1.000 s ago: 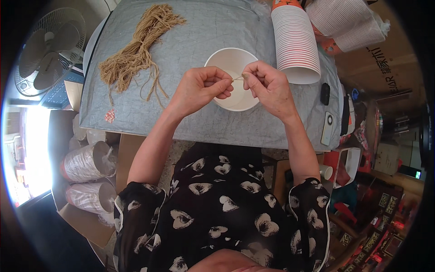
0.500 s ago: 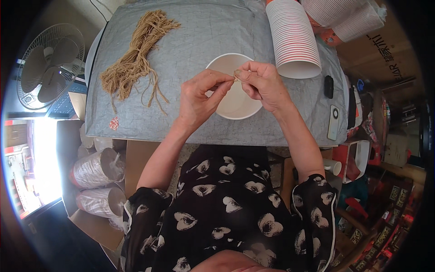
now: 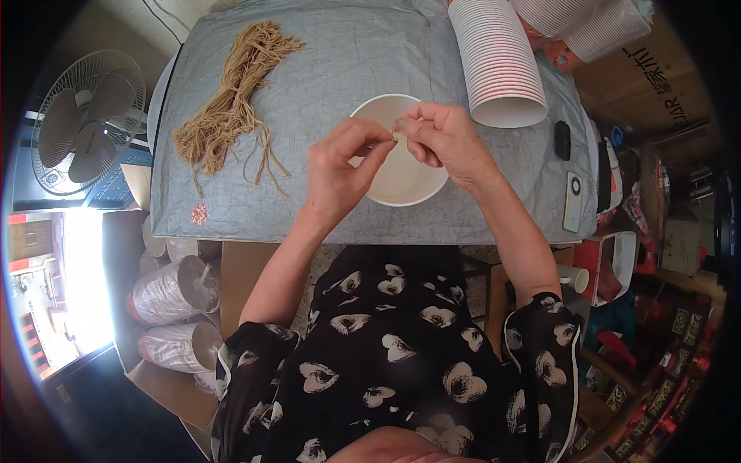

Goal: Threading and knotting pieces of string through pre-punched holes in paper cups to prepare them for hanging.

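Note:
Above a white round tub [image 3: 409,189] on the table, my two hands meet with fingertips almost touching. My left hand [image 3: 338,163] is closed, thumb and forefinger pinched together. My right hand [image 3: 451,145] is also closed in a pinch, its other fingers curled in. Whatever lies between the fingertips is too small to make out. Both hands hide the tub's upper middle. To the left lies a bundle of tan strings [image 3: 231,104], loose ends trailing toward me. Below it sits a little heap of red-and-white bits [image 3: 199,214].
A long stack of white paper tubs [image 3: 502,65] lies at the far right, with bagged stacks [image 3: 602,35] behind. A black object [image 3: 562,140] and a pale phone-like object [image 3: 572,202] rest near the right edge. A fan [image 3: 89,123] stands left; wrapped tubs [image 3: 166,293] lie in a carton below.
My right fingertips have shifted slightly left and turned, closer over the left ones. The whole view has moved a little. Both hands stay pinched above the tub.

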`<action>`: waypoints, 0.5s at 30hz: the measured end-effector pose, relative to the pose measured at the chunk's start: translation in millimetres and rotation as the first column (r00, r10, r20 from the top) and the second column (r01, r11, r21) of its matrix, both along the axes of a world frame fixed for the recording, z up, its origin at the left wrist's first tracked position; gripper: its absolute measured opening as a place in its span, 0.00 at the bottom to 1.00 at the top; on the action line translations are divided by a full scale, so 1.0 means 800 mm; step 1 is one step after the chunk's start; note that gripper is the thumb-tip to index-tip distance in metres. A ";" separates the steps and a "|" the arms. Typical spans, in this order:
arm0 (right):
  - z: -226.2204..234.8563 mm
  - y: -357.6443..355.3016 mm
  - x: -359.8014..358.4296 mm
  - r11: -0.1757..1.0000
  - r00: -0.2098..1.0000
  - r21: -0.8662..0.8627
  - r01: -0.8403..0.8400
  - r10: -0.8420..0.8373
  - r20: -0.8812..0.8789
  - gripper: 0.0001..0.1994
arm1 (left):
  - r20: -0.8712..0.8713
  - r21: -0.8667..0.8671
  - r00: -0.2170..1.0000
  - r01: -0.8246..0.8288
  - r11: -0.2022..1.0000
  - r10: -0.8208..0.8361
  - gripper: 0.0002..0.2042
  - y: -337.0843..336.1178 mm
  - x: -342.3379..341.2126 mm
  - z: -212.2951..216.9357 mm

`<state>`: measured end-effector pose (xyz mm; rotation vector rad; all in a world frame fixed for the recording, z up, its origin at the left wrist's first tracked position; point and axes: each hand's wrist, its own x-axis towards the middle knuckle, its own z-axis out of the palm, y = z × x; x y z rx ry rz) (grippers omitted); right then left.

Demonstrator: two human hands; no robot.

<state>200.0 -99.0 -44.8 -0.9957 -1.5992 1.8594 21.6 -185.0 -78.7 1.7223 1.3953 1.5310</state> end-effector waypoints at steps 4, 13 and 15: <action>0.002 -0.007 0.007 0.971 0.993 0.222 0.089 -0.070 -0.092 0.06 | 0.471 -0.358 0.882 0.214 0.909 -0.022 0.08 -0.003 -0.013 -0.001; -0.025 -0.045 0.003 0.739 0.987 0.659 0.138 -0.162 -0.025 0.09 | 0.710 -0.366 0.705 0.363 0.857 0.005 0.08 0.001 -0.014 0.003; -0.030 -0.049 -0.001 0.757 0.983 0.632 0.167 -0.178 -0.046 0.09 | 0.691 -0.367 0.723 0.366 0.855 -0.013 0.08 0.000 -0.015 0.000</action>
